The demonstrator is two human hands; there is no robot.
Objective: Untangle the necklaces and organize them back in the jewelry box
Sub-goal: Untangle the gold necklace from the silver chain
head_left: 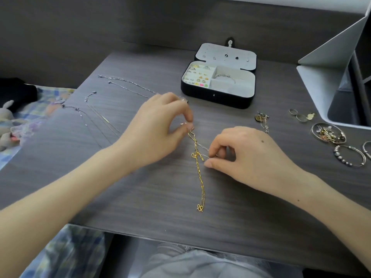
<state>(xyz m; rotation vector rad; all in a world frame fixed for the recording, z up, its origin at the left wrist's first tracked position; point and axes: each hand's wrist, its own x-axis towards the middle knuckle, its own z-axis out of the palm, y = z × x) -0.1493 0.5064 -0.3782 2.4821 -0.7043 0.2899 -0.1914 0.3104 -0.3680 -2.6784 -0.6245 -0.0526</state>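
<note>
While the left hand (pixel 158 125) pinches the gold chain (pixel 199 177) at its upper end and the right hand (pixel 247 157) pinches a pale strand (pixel 203 147) snagged in it, untangling is mid-step on the table (pixel 140 197). Next move, likely: tease the snag loose gently. Open jewelry box (pixel 218 97) sits beyond, well apart. Curled fingers (pixel 187 115) hide the pinched links; strand count unclear.

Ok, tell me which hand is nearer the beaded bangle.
Right. The right hand, pinching the tangled chains, lies to the left of the beaded bangle. The left hand pinches the chains' upper end, farther left, beyond the right hand.
</note>
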